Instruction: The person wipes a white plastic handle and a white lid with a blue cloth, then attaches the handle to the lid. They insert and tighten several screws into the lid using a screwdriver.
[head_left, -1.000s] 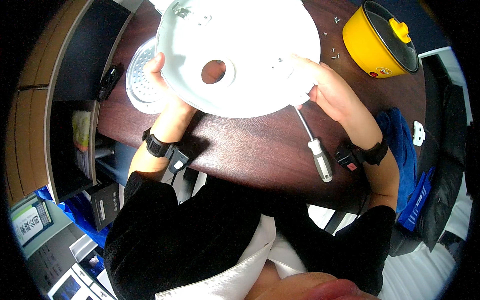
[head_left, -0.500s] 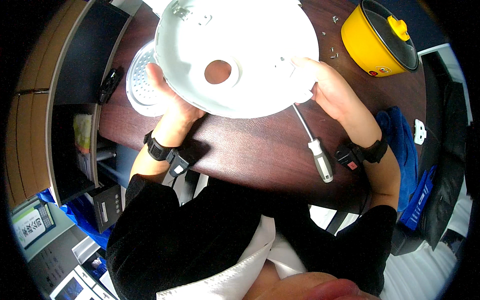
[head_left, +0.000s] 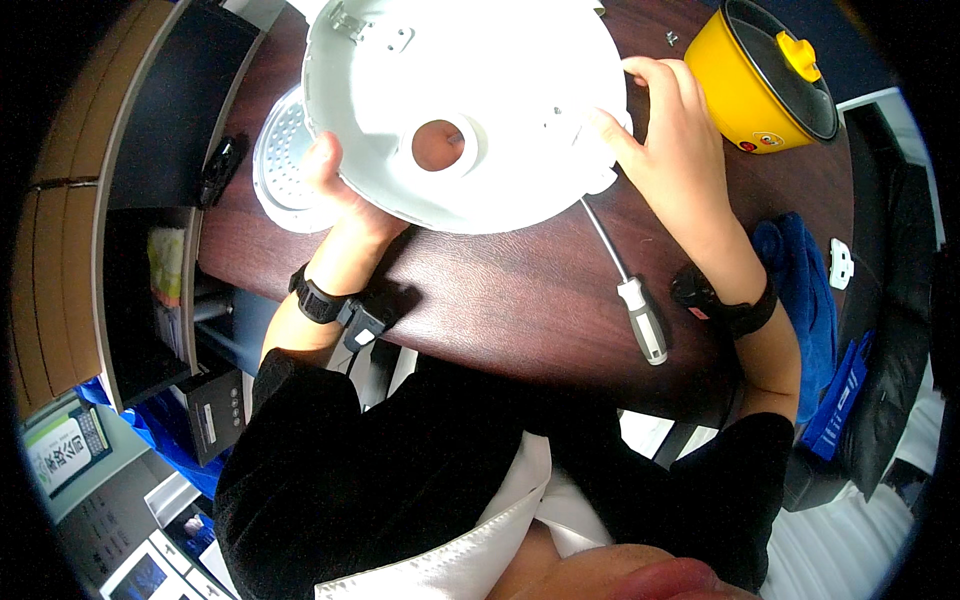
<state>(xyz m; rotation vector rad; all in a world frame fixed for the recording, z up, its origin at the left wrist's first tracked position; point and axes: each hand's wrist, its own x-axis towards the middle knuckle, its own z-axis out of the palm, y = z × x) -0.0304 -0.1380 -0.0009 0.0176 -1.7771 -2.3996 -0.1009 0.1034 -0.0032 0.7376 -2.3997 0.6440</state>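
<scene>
A large white round plastic housing (head_left: 520, 190), shallow and bowl-like with a round hole off its middle, is held tilted above the table. My left hand (head_left: 350, 195) grips its lower left rim, thumb up at the side and fingers hidden beneath. At the right rim is my right hand (head_left: 680, 140), its thumb lapping over the inner edge and its fingertips against the outside. Below the housing a screwdriver (head_left: 640, 320) with a grey and white handle lies on the table, its tip hidden. A white perforated disc (head_left: 280, 170) lies partly behind my left hand.
The dark wooden table (head_left: 480, 300) carries a yellow pot (head_left: 730, 90) with a dark lid at the far right. Small screws (head_left: 672, 38) lie beside it. A blue cloth (head_left: 800, 300) hangs at the right edge. Shelves (head_left: 150, 250) stand to the left.
The housing has shifted slightly left. My right hand has moved up along its rim and turned, showing more of its back. My left hand stays on the lower left rim.
</scene>
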